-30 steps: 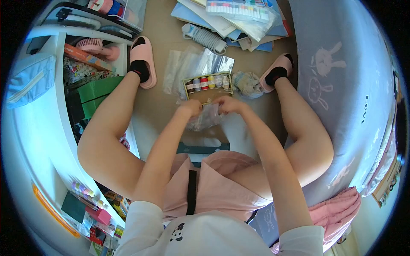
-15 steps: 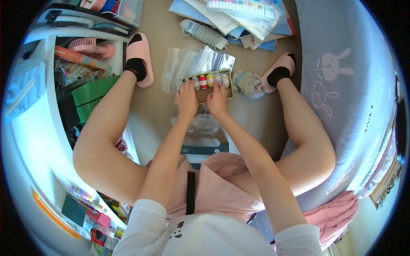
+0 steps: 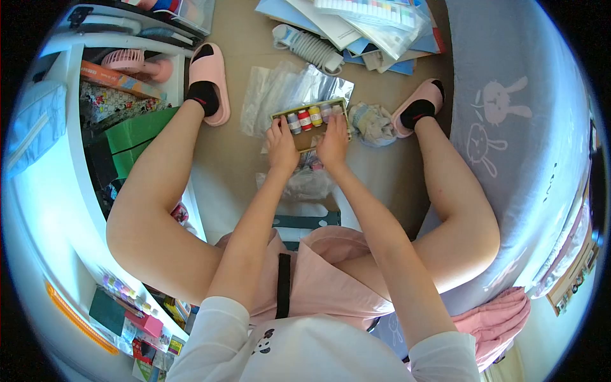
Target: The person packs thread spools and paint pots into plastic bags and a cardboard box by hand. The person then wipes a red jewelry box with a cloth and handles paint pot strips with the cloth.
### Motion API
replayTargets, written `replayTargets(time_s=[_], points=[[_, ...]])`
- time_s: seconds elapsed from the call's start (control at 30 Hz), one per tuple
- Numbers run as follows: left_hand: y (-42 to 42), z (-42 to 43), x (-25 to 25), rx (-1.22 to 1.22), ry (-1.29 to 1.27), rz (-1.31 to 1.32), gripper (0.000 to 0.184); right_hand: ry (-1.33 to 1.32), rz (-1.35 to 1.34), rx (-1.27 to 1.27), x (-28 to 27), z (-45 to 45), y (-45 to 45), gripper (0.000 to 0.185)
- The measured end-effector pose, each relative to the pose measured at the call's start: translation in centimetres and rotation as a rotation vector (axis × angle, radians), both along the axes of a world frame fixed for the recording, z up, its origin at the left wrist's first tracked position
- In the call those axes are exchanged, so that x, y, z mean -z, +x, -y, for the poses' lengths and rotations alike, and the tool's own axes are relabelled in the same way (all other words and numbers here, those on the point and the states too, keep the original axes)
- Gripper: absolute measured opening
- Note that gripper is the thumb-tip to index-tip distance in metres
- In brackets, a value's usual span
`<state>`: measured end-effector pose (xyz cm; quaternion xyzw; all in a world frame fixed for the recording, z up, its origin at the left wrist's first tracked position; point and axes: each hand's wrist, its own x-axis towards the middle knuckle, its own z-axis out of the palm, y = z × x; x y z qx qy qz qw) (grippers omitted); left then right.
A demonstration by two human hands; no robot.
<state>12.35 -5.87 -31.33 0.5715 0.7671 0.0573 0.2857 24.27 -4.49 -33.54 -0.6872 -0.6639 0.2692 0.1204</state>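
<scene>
1 box (image 3: 308, 139) of small bottles (image 3: 304, 120) has the left hand (image 3: 282, 146) and right hand (image 3: 332, 144) at its ends; whether either grips, I cannot tell.

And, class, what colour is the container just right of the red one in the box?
The container is yellow, clearest in the head view.

Red, yellow and grey bottles (image 3: 305, 120), pink slippers (image 3: 209, 71), grey cloth (image 3: 522, 165) with white rabbit print (image 3: 498, 99)

The box (image 3: 307, 139) (bottles (image 3: 305, 120) inside) sits between left hand (image 3: 282, 149) and right hand (image 3: 332, 143); beyond both hands lie plastic bags (image 3: 266, 95).
</scene>
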Motion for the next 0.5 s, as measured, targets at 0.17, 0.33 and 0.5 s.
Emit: replayTargets(time_s=[0.17,0.33,0.5], points=[[0.0,0.0,0.8,0.038,-0.011,-0.032,0.071,-0.008,-0.044,0.081,0.3,-1.9,0.3,0.06],[0.4,-0.3,0.8,0.146,0.016,-0.079,0.072,-0.129,0.062,-0.006,0.1,-3.3,0.7,0.051],[-0.2,-0.9,1.7,0.287,-0.019,-0.191,0.045,-0.222,0.135,-0.067,-0.9,-3.6,0.7,0.058]])
